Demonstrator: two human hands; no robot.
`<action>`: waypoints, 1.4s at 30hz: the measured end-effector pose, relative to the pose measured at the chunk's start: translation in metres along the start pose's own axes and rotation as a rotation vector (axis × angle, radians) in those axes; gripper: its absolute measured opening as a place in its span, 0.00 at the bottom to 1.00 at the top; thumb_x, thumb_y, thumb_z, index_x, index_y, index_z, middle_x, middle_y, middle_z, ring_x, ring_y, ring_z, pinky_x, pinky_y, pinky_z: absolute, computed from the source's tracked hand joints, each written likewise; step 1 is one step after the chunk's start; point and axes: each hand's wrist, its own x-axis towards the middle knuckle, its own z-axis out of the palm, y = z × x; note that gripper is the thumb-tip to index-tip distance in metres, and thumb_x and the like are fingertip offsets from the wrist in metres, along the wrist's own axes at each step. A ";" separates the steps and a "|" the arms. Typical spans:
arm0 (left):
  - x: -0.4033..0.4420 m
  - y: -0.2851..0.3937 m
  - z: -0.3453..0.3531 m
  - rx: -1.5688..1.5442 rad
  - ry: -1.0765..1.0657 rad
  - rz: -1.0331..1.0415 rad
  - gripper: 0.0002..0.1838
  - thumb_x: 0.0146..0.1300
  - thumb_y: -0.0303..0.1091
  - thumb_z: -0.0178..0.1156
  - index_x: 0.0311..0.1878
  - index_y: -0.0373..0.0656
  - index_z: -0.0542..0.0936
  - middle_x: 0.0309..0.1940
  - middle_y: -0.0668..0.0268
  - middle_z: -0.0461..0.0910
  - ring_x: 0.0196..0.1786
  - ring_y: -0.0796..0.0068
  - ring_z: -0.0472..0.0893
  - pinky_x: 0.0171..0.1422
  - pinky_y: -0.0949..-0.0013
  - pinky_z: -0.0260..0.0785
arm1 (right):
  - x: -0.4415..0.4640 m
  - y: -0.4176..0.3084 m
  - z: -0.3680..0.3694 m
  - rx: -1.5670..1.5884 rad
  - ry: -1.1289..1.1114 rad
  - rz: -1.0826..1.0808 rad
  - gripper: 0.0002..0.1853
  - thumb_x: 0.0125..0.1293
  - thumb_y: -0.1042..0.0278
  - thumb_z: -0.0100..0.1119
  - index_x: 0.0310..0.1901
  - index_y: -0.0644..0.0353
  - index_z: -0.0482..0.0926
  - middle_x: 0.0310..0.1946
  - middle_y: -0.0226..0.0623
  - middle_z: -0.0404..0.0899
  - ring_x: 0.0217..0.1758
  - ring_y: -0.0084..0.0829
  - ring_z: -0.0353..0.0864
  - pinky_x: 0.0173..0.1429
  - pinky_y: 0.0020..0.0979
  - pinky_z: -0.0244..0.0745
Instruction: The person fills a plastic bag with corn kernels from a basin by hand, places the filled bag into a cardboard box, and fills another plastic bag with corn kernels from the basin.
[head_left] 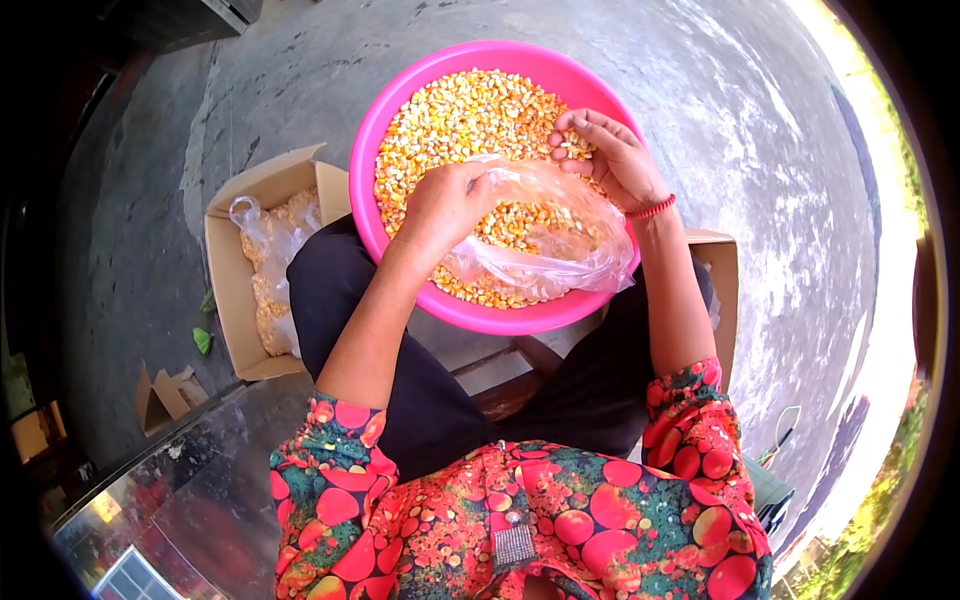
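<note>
At the far left of our view, a small opened cardboard carton (168, 398) lies on the concrete floor (120, 270), with a green leaf (203, 341) just beside it. Right of the leaf, we see a larger cardboard box (232, 300) with its top open; inside are clear plastic and pale, yellowish pieces (270, 285) too small for us to identify surely. The box stands close by our left knee, in dark trousers (335, 290).

In the middle, our pink plastic basin (455, 315) sits over our legs, filled with loose yellow-orange corn kernels (450, 120). Our left hand (452, 205), back upward, reaches over the basin with its fingers closed on the gathered edge of a clear plastic bag (590, 265). The bag spreads to the right of that hand, above the kernels, and its lower edge lies near the basin's front rim.

Farther right, our right hand (605, 160) is over the right part of the basin, palm partly up, fingers curled together around a small handful of kernels (576, 146). A red beaded bracelet (651, 208) circles that wrist. Beyond our right knee, another cardboard box (722, 290) shows partly.
</note>
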 end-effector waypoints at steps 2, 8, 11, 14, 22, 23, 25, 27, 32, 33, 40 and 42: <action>0.000 -0.001 0.001 0.004 0.000 0.000 0.14 0.63 0.35 0.53 0.46 0.38 0.80 0.27 0.51 0.80 0.30 0.61 0.82 0.37 0.62 0.71 | -0.009 -0.004 0.017 -0.019 -0.112 0.005 0.12 0.72 0.66 0.45 0.43 0.65 0.75 0.38 0.37 0.78 0.41 0.26 0.80 0.45 0.23 0.80; 0.004 0.000 0.004 0.018 0.024 0.003 0.14 0.65 0.36 0.53 0.44 0.35 0.80 0.24 0.54 0.80 0.27 0.67 0.81 0.34 0.64 0.70 | -0.018 0.011 0.040 -0.420 -0.431 0.001 0.12 0.70 0.67 0.50 0.49 0.63 0.76 0.43 0.29 0.78 0.49 0.20 0.74 0.56 0.24 0.68; 0.004 0.002 0.000 0.052 -0.042 -0.062 0.13 0.65 0.36 0.53 0.43 0.35 0.80 0.23 0.57 0.80 0.26 0.72 0.79 0.33 0.66 0.69 | -0.015 0.010 0.035 -0.416 -0.385 -0.014 0.11 0.70 0.68 0.51 0.48 0.62 0.77 0.41 0.27 0.79 0.47 0.18 0.75 0.52 0.23 0.69; 0.003 -0.010 0.006 -0.025 0.005 0.014 0.13 0.65 0.36 0.53 0.43 0.36 0.81 0.22 0.59 0.78 0.26 0.75 0.77 0.32 0.68 0.68 | -0.009 0.006 0.017 -0.481 -0.182 -0.051 0.09 0.70 0.68 0.49 0.45 0.60 0.78 0.39 0.24 0.79 0.43 0.17 0.75 0.48 0.23 0.71; 0.001 -0.014 0.009 -0.013 -0.166 0.052 0.12 0.62 0.35 0.54 0.40 0.37 0.81 0.18 0.60 0.75 0.23 0.74 0.75 0.32 0.66 0.67 | 0.019 0.069 -0.048 -1.533 0.224 -0.237 0.15 0.61 0.62 0.53 0.48 0.55 0.77 0.39 0.51 0.78 0.45 0.47 0.79 0.52 0.44 0.72; 0.001 -0.013 0.008 -0.013 -0.166 0.054 0.12 0.62 0.35 0.54 0.40 0.37 0.81 0.18 0.60 0.75 0.23 0.74 0.75 0.32 0.66 0.67 | 0.019 0.072 -0.041 -1.527 0.175 -0.189 0.16 0.61 0.61 0.54 0.49 0.55 0.77 0.40 0.52 0.78 0.46 0.46 0.78 0.52 0.43 0.71; 0.000 -0.008 0.004 0.007 -0.195 0.016 0.11 0.59 0.35 0.54 0.37 0.39 0.81 0.26 0.47 0.78 0.30 0.50 0.80 0.36 0.55 0.69 | 0.021 0.069 -0.035 -1.474 0.083 -0.118 0.16 0.61 0.60 0.55 0.48 0.56 0.77 0.40 0.52 0.79 0.46 0.47 0.78 0.53 0.43 0.71; 0.000 -0.009 0.005 0.006 -0.195 0.020 0.11 0.59 0.35 0.54 0.37 0.39 0.81 0.26 0.47 0.78 0.31 0.50 0.80 0.36 0.55 0.69 | 0.023 0.066 -0.028 -1.416 -0.009 -0.047 0.16 0.61 0.59 0.55 0.48 0.56 0.78 0.40 0.52 0.79 0.47 0.47 0.78 0.53 0.43 0.71; -0.001 -0.008 0.005 0.002 -0.180 0.035 0.12 0.59 0.35 0.54 0.38 0.39 0.81 0.27 0.46 0.78 0.31 0.49 0.80 0.36 0.54 0.70 | 0.027 0.063 -0.027 -1.165 -0.071 0.067 0.14 0.63 0.61 0.56 0.45 0.59 0.79 0.34 0.42 0.81 0.35 0.33 0.80 0.42 0.34 0.75; -0.001 -0.008 0.006 -0.013 -0.165 0.044 0.12 0.60 0.35 0.54 0.39 0.39 0.81 0.27 0.46 0.78 0.32 0.49 0.80 0.36 0.54 0.70 | 0.025 0.060 -0.025 -1.163 -0.070 0.069 0.14 0.63 0.61 0.56 0.45 0.59 0.79 0.34 0.42 0.81 0.35 0.33 0.80 0.42 0.34 0.75; 0.001 -0.012 0.007 0.017 -0.113 0.002 0.13 0.63 0.35 0.55 0.42 0.37 0.81 0.24 0.57 0.80 0.27 0.70 0.79 0.35 0.66 0.70 | 0.019 0.029 -0.015 -0.136 0.137 0.109 0.14 0.72 0.68 0.44 0.52 0.68 0.73 0.45 0.36 0.77 0.44 0.29 0.82 0.48 0.24 0.81; 0.001 -0.008 0.004 0.016 -0.102 -0.012 0.13 0.63 0.35 0.55 0.42 0.36 0.81 0.25 0.56 0.81 0.28 0.70 0.80 0.35 0.66 0.70 | 0.016 0.022 -0.012 -0.055 0.110 0.077 0.14 0.72 0.68 0.44 0.52 0.68 0.73 0.45 0.36 0.77 0.44 0.30 0.82 0.47 0.25 0.82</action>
